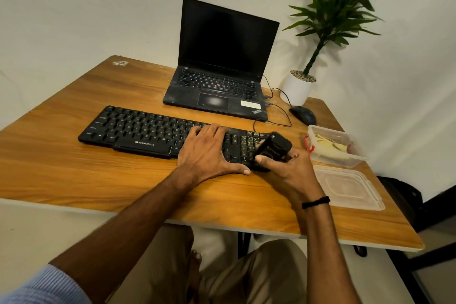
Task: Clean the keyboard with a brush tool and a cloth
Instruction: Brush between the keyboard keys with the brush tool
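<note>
Wooden tabletop (74,155) is seen across the middle of the frame, set against a pale wall. A potted plant (345,7) in a white pot is placed at the upper right, at the far corner of the tabletop. An open black laptop (222,61) with a dark screen is seen at upper centre, behind the keyboard. The black keyboard (138,128) is laid flat across the centre, its long side running from left to right of centre.

The left hand (207,153) is pressed flat on the right part of the keyboard, fingers (217,131) straight and spread over the keys, thumb laid along the front edge. The right hand (291,173) is seen just to its right, at the keyboard's right end, fingers curled round a black brush tool (272,147). The tool is tilted over the number-pad keys; its bristles cannot be made out.

A clear lid (348,187) is laid flat at the right edge. A clear plastic container (330,158) is set just behind the lid, and a yellowish cloth (328,145) is kept inside it. A black mouse (303,115) is seen between the pot and the container. A black wristband (315,202) is worn on the right wrist.
</note>
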The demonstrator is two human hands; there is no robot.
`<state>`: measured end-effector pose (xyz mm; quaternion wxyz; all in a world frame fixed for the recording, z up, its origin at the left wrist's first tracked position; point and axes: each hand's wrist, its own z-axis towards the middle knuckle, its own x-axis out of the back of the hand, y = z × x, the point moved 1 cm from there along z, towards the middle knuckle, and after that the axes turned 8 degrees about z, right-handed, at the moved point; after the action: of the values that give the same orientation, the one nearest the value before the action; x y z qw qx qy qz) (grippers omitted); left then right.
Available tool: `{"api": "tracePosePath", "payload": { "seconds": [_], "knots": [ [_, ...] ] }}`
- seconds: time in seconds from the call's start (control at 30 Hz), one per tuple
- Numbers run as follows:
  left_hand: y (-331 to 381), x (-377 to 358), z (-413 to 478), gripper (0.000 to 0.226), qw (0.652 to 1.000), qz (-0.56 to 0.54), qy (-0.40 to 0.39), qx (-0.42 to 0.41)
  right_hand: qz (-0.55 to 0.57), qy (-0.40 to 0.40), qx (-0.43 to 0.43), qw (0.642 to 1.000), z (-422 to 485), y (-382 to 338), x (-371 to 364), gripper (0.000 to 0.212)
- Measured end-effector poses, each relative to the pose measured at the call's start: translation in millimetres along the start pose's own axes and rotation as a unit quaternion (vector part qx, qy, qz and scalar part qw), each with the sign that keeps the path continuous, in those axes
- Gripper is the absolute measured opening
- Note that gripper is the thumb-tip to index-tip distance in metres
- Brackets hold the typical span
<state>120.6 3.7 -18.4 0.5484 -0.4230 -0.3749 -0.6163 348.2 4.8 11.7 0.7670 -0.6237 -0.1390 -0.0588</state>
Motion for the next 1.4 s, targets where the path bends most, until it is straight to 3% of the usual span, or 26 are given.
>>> {"api": "tracePosePath", "payload": {
  "seconds": [0.1, 0.23, 0.33, 0.47, 0.57, 0.67, 0.73, 0.97, 1.07, 1.17, 1.23, 1.4],
  "knots": [
    [1, 0, 0, 0.127, 1.0, -0.006, 0.002, -0.004, -0.02, 0.057, 0.017, 0.998, 4, -6, 6, 0.032],
    [0, 0, 0, 0.127, 1.0, -0.008, 0.002, 0.0, -0.039, -0.008, 0.006, 0.999, 3, -6, 6, 0.03],
    [1, 1, -1, 0.126, 1.0, -0.011, 0.003, -0.003, -0.032, 0.069, 0.017, 0.997, 5, -2, 11, 0.031],
    [0, 1, -1, 0.125, 1.0, -0.015, 0.005, -0.002, 0.002, -0.005, 0.001, 1.0, 2, 1, 13, 0.028],
    [1, 2, -1, 0.126, 1.0, -0.01, -0.001, -0.006, 0.033, 0.066, 0.01, 0.997, 6, 1, 15, 0.029],
    [1, 2, -1, 0.125, 1.0, -0.01, 0.002, -0.005, 0.06, 0.004, -0.017, 0.998, 5, 0, 15, 0.028],
    [0, 2, 0, 0.125, 1.0, -0.009, 0.002, -0.005, 0.043, -0.029, -0.022, 0.998, 7, -6, 16, 0.028],
    [1, 2, 0, 0.125, 1.0, -0.013, 0.003, -0.006, -0.084, -0.007, 0.031, 0.996, 49, -6, 5, 0.023],
    [1, 2, 1, 0.125, 1.0, -0.014, 0.001, -0.004, -0.075, -0.057, -0.004, 0.996, 56, -10, 17, 0.034],
    [0, 2, 1, 0.127, 1.0, -0.008, -0.005, -0.003, -0.027, -0.212, -0.068, 0.975, 49, -7, 38, 0.047],
    [0, 2, 1, 0.128, 1.0, -0.002, -0.007, -0.005, -0.029, -0.247, -0.075, 0.966, 51, -3, 41, 0.053],
    [1, 3, 1, 0.129, 1.0, -0.006, -0.014, -0.005, -0.053, -0.043, -0.013, 0.998, 73, -4, 15, 0.043]
  ]
}}
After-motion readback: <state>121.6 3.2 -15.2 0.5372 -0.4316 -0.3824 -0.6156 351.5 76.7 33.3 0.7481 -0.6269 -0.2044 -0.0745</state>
